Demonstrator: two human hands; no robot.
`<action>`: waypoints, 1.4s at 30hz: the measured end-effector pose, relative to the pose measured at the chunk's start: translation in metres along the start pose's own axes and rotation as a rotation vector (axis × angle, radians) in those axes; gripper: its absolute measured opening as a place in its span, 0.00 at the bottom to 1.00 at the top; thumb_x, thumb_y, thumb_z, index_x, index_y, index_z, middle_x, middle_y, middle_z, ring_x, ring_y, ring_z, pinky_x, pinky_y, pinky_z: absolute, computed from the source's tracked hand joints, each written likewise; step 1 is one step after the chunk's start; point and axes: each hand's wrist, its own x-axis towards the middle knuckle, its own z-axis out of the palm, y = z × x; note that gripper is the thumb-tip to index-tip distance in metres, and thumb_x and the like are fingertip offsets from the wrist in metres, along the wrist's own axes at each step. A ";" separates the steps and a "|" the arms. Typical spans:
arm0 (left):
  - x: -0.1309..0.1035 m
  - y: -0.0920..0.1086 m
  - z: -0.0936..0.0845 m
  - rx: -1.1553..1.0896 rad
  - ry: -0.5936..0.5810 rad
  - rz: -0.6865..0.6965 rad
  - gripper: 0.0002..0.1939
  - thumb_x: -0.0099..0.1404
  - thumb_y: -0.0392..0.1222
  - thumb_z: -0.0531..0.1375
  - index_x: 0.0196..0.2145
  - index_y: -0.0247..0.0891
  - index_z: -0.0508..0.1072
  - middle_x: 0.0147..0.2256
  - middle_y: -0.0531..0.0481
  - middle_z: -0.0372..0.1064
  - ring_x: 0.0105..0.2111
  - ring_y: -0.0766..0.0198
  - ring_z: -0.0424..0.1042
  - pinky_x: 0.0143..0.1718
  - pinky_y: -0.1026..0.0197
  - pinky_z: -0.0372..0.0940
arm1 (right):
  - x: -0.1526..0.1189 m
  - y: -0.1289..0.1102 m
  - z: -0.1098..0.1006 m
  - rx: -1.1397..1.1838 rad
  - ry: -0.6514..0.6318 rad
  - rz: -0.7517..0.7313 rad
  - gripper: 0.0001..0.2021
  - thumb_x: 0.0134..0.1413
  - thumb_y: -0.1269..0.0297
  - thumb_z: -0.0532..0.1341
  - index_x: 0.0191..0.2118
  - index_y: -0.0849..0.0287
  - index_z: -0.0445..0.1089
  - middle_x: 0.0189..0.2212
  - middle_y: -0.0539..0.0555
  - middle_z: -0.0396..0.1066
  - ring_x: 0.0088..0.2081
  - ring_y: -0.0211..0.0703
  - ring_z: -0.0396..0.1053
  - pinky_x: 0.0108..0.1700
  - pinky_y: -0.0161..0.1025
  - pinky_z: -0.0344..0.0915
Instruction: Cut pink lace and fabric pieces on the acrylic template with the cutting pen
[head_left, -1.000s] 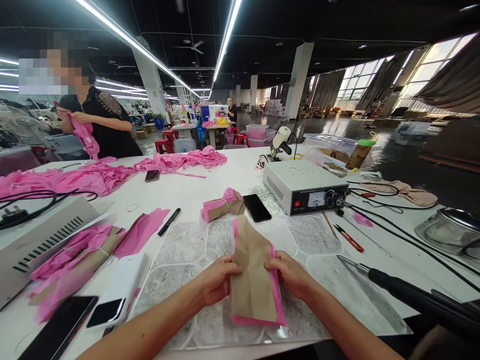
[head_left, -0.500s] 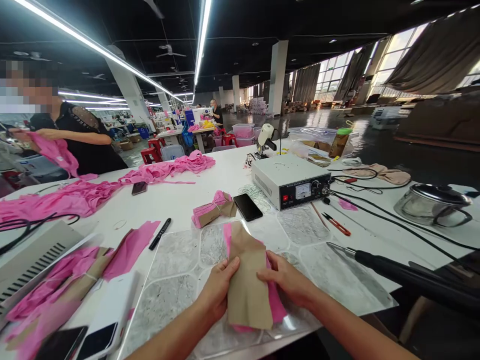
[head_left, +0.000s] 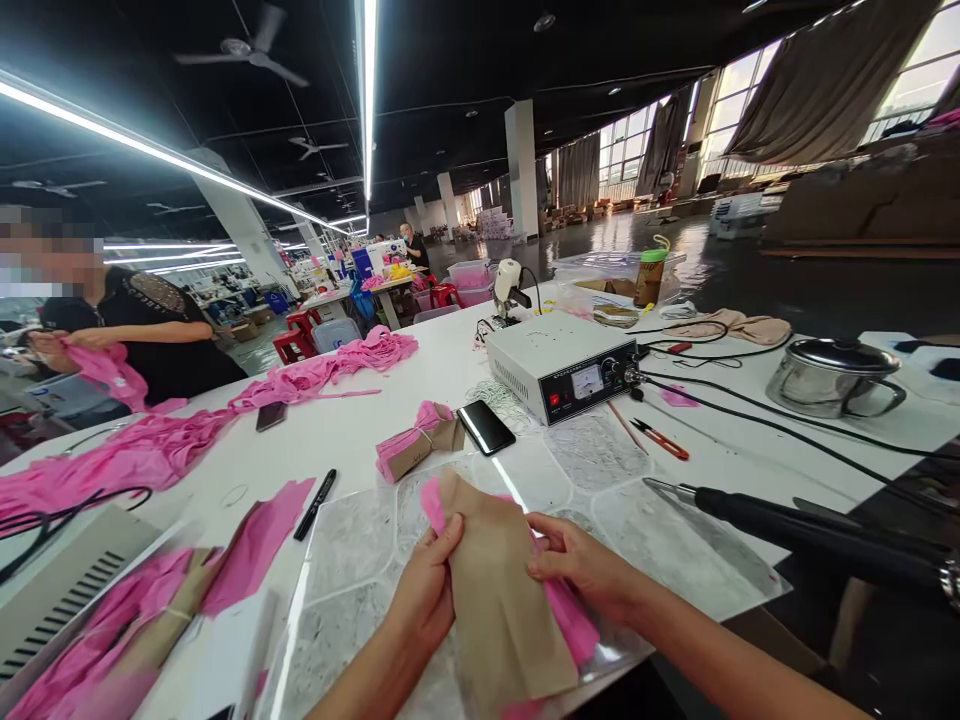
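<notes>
A brown paper piece (head_left: 495,600) lies over pink fabric (head_left: 574,620) in front of me, above a clear mat (head_left: 345,545) with grey patches. My left hand (head_left: 427,585) grips the left edge of the paper and fabric, thumb on top. On the right edge, my right hand (head_left: 577,565) pinches the paper and the fabric under it. Just beyond lies a tied bundle (head_left: 412,445) of pink fabric and brown paper, beside a black phone (head_left: 487,427).
A grey control box (head_left: 562,365) with cables, red snips (head_left: 661,440), a black-handled tool (head_left: 795,525) and a glass pot (head_left: 832,378) are at the right. Pink fabric (head_left: 135,450), a black marker (head_left: 315,505) and another person (head_left: 142,330) holding pink fabric are at the left.
The view has tilted up and shifted slightly right. Both hands still hold the paper and fabric, which now appear larger, with the lower end swung to the right.
</notes>
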 end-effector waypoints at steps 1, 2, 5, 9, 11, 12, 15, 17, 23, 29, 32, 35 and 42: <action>0.000 0.000 0.002 -0.003 0.032 0.013 0.08 0.62 0.37 0.61 0.39 0.31 0.71 0.31 0.43 0.76 0.28 0.59 0.76 0.38 0.56 0.73 | -0.001 0.002 0.001 0.023 0.027 0.010 0.22 0.37 0.65 0.67 0.44 0.57 0.70 0.31 0.49 0.74 0.33 0.42 0.72 0.40 0.40 0.67; 0.000 0.001 0.005 -0.002 0.057 0.026 0.07 0.63 0.36 0.60 0.39 0.31 0.71 0.31 0.43 0.76 0.28 0.60 0.76 0.38 0.57 0.73 | -0.002 0.004 0.001 0.031 0.046 0.020 0.23 0.36 0.65 0.67 0.44 0.57 0.70 0.31 0.49 0.74 0.32 0.41 0.71 0.40 0.40 0.67; 0.001 0.003 0.008 0.010 0.098 0.054 0.08 0.66 0.37 0.57 0.42 0.32 0.70 0.32 0.43 0.76 0.29 0.61 0.76 0.38 0.59 0.73 | -0.008 0.013 0.003 -0.022 0.097 0.079 0.19 0.32 0.67 0.69 0.37 0.60 0.71 0.27 0.47 0.71 0.27 0.36 0.67 0.31 0.34 0.66; 0.002 0.006 0.008 -0.001 0.134 0.018 0.09 0.66 0.36 0.57 0.43 0.32 0.70 0.33 0.43 0.76 0.30 0.61 0.77 0.39 0.59 0.73 | -0.016 0.022 0.004 -0.052 0.112 0.125 0.09 0.33 0.65 0.67 0.24 0.62 0.69 0.17 0.44 0.61 0.19 0.31 0.57 0.20 0.30 0.60; 0.001 0.007 0.007 -0.032 0.120 0.008 0.08 0.65 0.35 0.57 0.43 0.32 0.70 0.34 0.43 0.76 0.30 0.60 0.77 0.39 0.58 0.73 | -0.019 0.024 0.005 -0.053 0.082 0.097 0.10 0.34 0.63 0.68 0.24 0.62 0.69 0.18 0.45 0.61 0.19 0.31 0.58 0.20 0.30 0.62; 0.000 0.007 0.007 -0.053 0.103 0.003 0.08 0.65 0.35 0.57 0.42 0.32 0.70 0.34 0.43 0.77 0.30 0.60 0.77 0.39 0.57 0.72 | -0.020 0.024 0.005 -0.051 0.074 0.086 0.11 0.35 0.62 0.69 0.25 0.62 0.69 0.18 0.46 0.62 0.19 0.31 0.58 0.21 0.31 0.63; -0.002 0.007 0.008 -0.101 0.011 -0.076 0.10 0.65 0.37 0.56 0.42 0.30 0.71 0.32 0.41 0.77 0.31 0.57 0.77 0.40 0.56 0.72 | -0.019 0.025 0.005 -0.006 0.069 0.050 0.16 0.34 0.59 0.71 0.30 0.63 0.71 0.21 0.47 0.63 0.21 0.31 0.59 0.23 0.32 0.65; -0.003 0.005 0.009 -0.092 -0.048 -0.187 0.13 0.66 0.40 0.55 0.41 0.28 0.72 0.29 0.39 0.76 0.30 0.54 0.77 0.39 0.54 0.72 | -0.018 0.028 0.006 0.026 0.067 0.027 0.17 0.34 0.58 0.71 0.30 0.63 0.71 0.20 0.46 0.63 0.21 0.31 0.59 0.24 0.32 0.65; 0.005 0.003 0.019 0.075 0.014 -0.159 0.11 0.62 0.40 0.58 0.39 0.28 0.72 0.25 0.41 0.75 0.25 0.55 0.76 0.35 0.54 0.71 | -0.016 0.033 0.008 0.095 0.137 0.055 0.19 0.35 0.58 0.71 0.34 0.61 0.71 0.25 0.49 0.70 0.25 0.37 0.69 0.26 0.33 0.68; 0.032 0.048 0.048 0.476 -0.045 0.280 0.12 0.61 0.41 0.59 0.40 0.31 0.73 0.30 0.43 0.75 0.31 0.54 0.75 0.32 0.59 0.69 | -0.019 0.009 -0.024 -0.032 0.259 -0.008 0.20 0.47 0.56 0.66 0.44 0.60 0.70 0.37 0.56 0.75 0.32 0.42 0.75 0.28 0.34 0.70; 0.058 0.064 0.079 0.854 -0.080 0.576 0.12 0.61 0.40 0.59 0.41 0.33 0.75 0.34 0.43 0.76 0.39 0.51 0.74 0.41 0.56 0.67 | -0.023 -0.006 -0.052 -0.007 0.434 -0.076 0.20 0.50 0.56 0.64 0.46 0.62 0.69 0.38 0.60 0.75 0.31 0.43 0.75 0.29 0.37 0.70; 0.092 0.046 0.115 1.377 -0.049 0.835 0.21 0.63 0.31 0.52 0.54 0.36 0.68 0.50 0.39 0.70 0.51 0.48 0.68 0.53 0.52 0.60 | -0.026 -0.019 -0.080 -0.020 0.568 -0.206 0.20 0.51 0.52 0.62 0.45 0.63 0.70 0.39 0.62 0.75 0.31 0.44 0.75 0.30 0.39 0.70; 0.148 -0.071 0.155 1.763 -0.096 0.830 0.26 0.63 0.27 0.49 0.60 0.27 0.60 0.59 0.23 0.54 0.59 0.37 0.55 0.56 0.34 0.49 | -0.028 -0.015 -0.117 -0.279 0.764 -0.365 0.23 0.44 0.46 0.64 0.41 0.59 0.72 0.36 0.59 0.76 0.31 0.49 0.74 0.31 0.44 0.69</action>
